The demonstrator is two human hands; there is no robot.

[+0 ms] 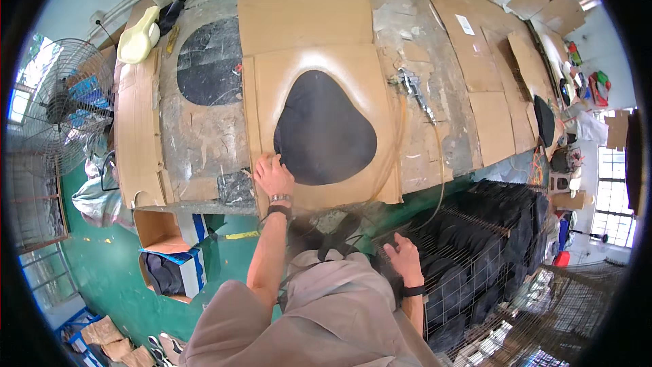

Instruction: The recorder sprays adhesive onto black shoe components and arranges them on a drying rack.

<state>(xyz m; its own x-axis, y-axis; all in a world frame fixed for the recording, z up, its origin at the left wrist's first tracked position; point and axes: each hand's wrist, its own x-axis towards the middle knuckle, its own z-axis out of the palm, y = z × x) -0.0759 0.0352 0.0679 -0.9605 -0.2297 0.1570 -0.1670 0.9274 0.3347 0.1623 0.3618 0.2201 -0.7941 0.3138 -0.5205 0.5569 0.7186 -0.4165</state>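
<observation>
A black, smooth-faced piece (pixel 324 129), shaped like a rounded triangle, lies on a cardboard sheet (pixel 305 20) on the bench before me. My left hand (pixel 274 177) is at its lower left edge, fingers slightly bent and apart, their tips on the cardboard and the piece's rim. Pale overspray shows on the cardboard around the top of the piece. My right hand (pixel 405 259) hovers with nothing in it, thumb and fingers apart, beside a wire rack (pixel 441 299) of black pieces. A metal spray gun (pixel 415 92) with a yellowish hose lies to the right of the cardboard.
Another black rounded sheet (pixel 209 61) lies on the bench's left part. A large caged fan (pixel 61 105) stands at far left. Below the bench edge are open cardboard boxes (pixel 166 275) on the green floor (pixel 102 265). More cardboard (pixel 499 122) covers the bench's right side.
</observation>
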